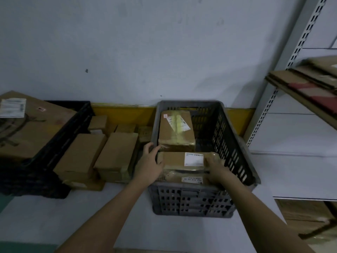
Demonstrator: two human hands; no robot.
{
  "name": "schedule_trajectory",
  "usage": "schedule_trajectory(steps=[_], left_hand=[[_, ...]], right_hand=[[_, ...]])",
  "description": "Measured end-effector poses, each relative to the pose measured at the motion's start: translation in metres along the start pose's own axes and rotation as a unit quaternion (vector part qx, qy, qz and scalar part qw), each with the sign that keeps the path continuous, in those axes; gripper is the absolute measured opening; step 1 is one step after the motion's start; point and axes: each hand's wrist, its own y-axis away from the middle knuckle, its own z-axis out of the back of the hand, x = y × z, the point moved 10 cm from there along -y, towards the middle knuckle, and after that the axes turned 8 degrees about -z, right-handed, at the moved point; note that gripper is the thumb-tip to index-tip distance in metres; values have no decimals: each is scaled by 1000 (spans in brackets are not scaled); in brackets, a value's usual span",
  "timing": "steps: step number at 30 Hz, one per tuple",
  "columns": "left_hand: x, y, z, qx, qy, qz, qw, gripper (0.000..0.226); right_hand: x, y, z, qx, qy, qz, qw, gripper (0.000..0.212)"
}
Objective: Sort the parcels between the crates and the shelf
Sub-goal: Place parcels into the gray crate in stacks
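Observation:
A grey slatted crate stands on the floor by the wall. Inside, a taped brown parcel lies at the back. A flat brown parcel with a white label lies at the front, on top of another labelled parcel. My left hand grips the flat parcel's left end. My right hand grips its right end. The parcel still rests inside the crate. The grey metal shelf stands at the right.
A black crate at the left holds a large cardboard box. Several small brown boxes sit on the floor between the crates. Flattened cardboard lies on an upper shelf board; more cartons sit under the lowest board.

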Motion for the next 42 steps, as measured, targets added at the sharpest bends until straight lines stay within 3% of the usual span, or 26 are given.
schedule_trajectory(steps=[6, 13, 20, 25, 32, 34, 37, 42], left_hand=[[5, -3, 0, -3, -19, 4, 1000, 51], [6, -2, -6, -2, -16, 3, 1000, 44], [2, 0, -4, -20, -17, 2, 1000, 44], [-4, 9, -11, -21, 7, 14, 1000, 47], [18, 17, 23, -81, 224, 54, 970, 47], [45, 29, 41, -116, 274, 90, 950, 46], [99, 57, 74, -165, 266, 132, 940, 45], [151, 45, 108, -156, 260, 132, 944, 32]], right_hand=[[19, -9, -7, -19, 78, 95, 992, 73], [13, -15, -14, -11, 68, 96, 993, 82], [11, -18, -10, -27, 29, 86, 996, 61], [-2, -3, 6, -126, -43, 68, 989, 43], [41, 59, 81, -275, -210, 152, 926, 25], [68, 82, 93, -247, -280, 202, 905, 26], [117, 112, 90, -180, -337, 277, 882, 26], [200, 114, 81, -123, -342, 317, 876, 27]])
